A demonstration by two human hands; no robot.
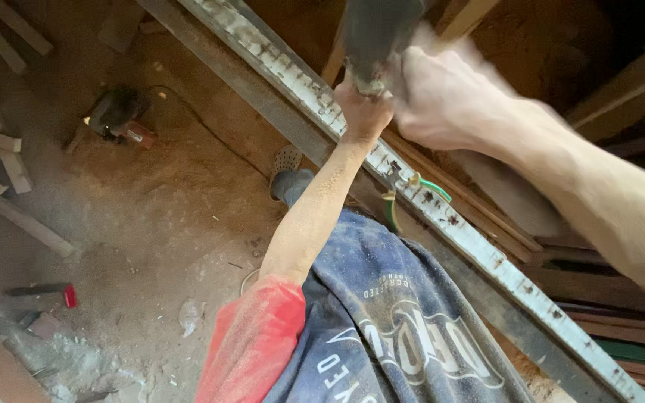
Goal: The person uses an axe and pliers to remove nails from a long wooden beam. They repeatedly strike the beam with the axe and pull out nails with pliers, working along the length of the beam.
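Right hand, blurred and close to the lens, wraps the dark power tool while the left hand grips just beneath it, both steadying it over the rusty white metal beam.

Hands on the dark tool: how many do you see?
2. The left hand grips below the dark tool, over the metal beam. The right hand, blurred, presses against its right side. No other hands show.
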